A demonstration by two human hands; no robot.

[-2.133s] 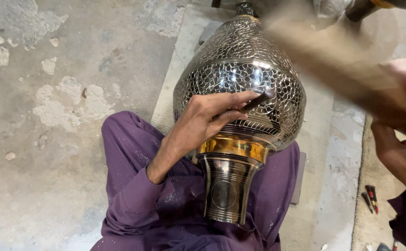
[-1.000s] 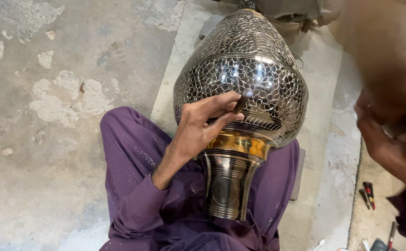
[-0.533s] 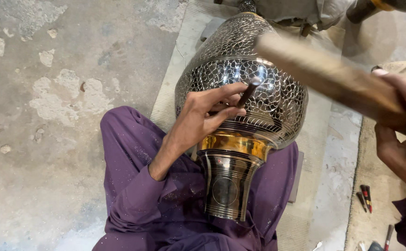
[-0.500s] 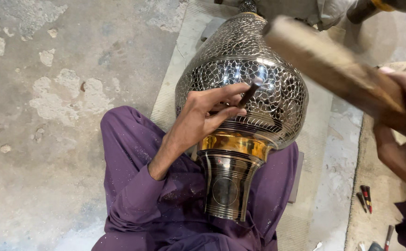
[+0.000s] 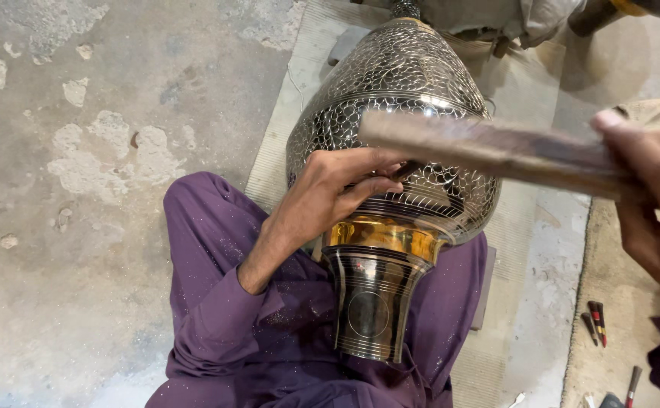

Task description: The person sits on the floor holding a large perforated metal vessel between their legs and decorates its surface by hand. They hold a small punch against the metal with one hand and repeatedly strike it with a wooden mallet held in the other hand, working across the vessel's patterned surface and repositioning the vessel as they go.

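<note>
A large silver vase [image 5: 398,98] with a fine engraved scale pattern lies across my lap, its gold band and ribbed neck [image 5: 375,295] toward me. My left hand [image 5: 337,193] rests on the vase's belly and pinches a small dark chisel [image 5: 409,170] against the metal. My right hand [image 5: 651,196] grips a long wooden mallet [image 5: 489,147], which hovers level just above the chisel's head.
I sit on a worn concrete floor [image 5: 80,151] in purple clothes [image 5: 232,302]. A pale mat [image 5: 277,151] lies under the vase. A few small red-and-dark tools [image 5: 594,321] lie on the ground at the lower right. Cloth and another object sit beyond the vase's far end.
The mallet has swung down from a raised, tilted position to just over the chisel. My left hand and the chisel stay put on the vase.
</note>
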